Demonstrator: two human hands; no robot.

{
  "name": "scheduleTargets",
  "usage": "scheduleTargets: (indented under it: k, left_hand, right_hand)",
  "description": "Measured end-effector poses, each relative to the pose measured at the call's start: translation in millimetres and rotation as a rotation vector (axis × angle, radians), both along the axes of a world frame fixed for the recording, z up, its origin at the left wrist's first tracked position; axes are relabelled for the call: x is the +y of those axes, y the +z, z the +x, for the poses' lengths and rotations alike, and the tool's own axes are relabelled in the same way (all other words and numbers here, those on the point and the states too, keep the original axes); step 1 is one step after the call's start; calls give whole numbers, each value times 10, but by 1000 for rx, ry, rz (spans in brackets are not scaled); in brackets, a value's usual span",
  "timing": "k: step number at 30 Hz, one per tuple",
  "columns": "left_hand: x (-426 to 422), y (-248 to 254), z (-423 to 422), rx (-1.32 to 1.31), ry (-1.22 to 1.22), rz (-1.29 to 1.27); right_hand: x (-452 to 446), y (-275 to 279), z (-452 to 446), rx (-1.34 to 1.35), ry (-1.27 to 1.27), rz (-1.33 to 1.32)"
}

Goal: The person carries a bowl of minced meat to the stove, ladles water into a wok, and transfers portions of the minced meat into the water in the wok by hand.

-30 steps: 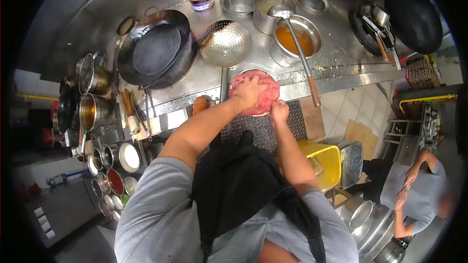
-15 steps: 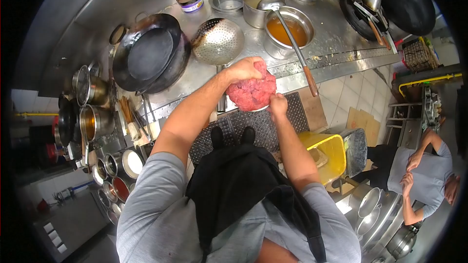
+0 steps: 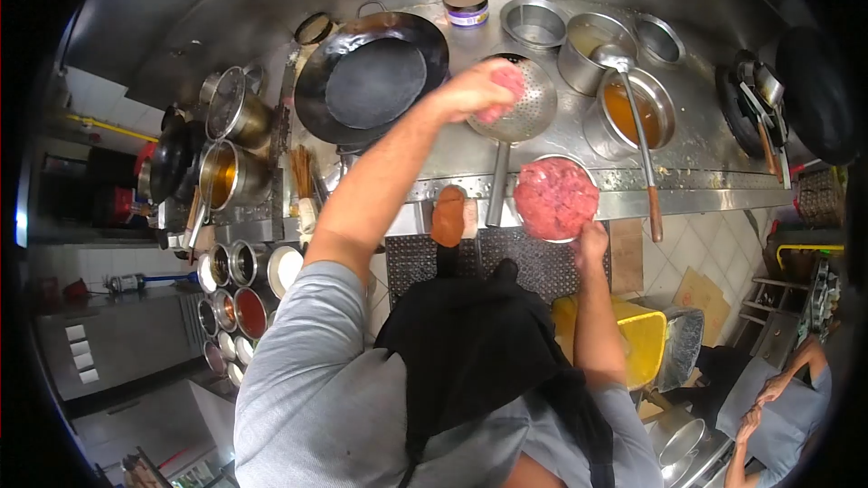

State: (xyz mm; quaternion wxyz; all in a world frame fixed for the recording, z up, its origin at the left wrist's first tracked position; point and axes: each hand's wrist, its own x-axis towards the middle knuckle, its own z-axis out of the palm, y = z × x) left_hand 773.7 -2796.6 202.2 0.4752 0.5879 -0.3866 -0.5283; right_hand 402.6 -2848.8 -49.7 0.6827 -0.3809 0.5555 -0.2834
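My left hand (image 3: pixel 476 92) is closed around a lump of raw minced meat (image 3: pixel 509 89), held above the perforated strainer (image 3: pixel 533 108). My right hand (image 3: pixel 592 242) grips the rim of a round dish (image 3: pixel 551 239) at its lower right. A mound of raw minced meat (image 3: pixel 555 196) fills the dish and hides most of it. The strainer's handle (image 3: pixel 499 185) runs toward me, just left of the dish. To the left of my left hand sits a large black wok (image 3: pixel 375 81).
A pot of amber liquid (image 3: pixel 624 115) with a ladle (image 3: pixel 642 136) across it stands at right, beside other metal pots. A brown rounded thing (image 3: pixel 448 215) is at the counter's front edge. A yellow bin (image 3: pixel 640 348) and a person (image 3: pixel 768 407) are lower right.
My left hand has lifted away from the mound with a lump of meat, up over the strainer. My right hand still holds the dish. The whole view has shifted.
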Motion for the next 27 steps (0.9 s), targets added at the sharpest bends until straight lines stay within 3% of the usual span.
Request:
scheduleTargets:
  k: [5, 10, 16, 18, 21, 23, 24, 26, 27]
  left_hand:
    - [687, -190, 1337, -338, 257, 119]
    - [1212, -1009, 2599, -611, 438, 288]
    - [1346, -1173, 3133, -681, 514, 353]
    - [1341, -1225, 3281, -733, 473, 410]
    - [1328, -1379, 3518, -846, 390, 522]
    - [1337, -1534, 3594, -525, 498, 320]
    - [1323, -1549, 3615, -522, 494, 320]
    - [1290, -1500, 3646, -795, 395, 472]
    - [1262, -1425, 3625, -794, 393, 472]
  right_hand:
    - [41, 55, 82, -61, -119, -2]
    - [73, 192, 101, 12, -113, 42]
    - [156, 445, 316, 41, -267, 53]
    - [79, 306, 140, 47, -77, 41]
    - [58, 178, 95, 68, -123, 40]
    - [63, 187, 103, 50, -126, 44]
    - [68, 199, 107, 30, -124, 48]
    - [73, 212, 110, 47, -108, 39]
    - [71, 212, 102, 61, -89, 30]
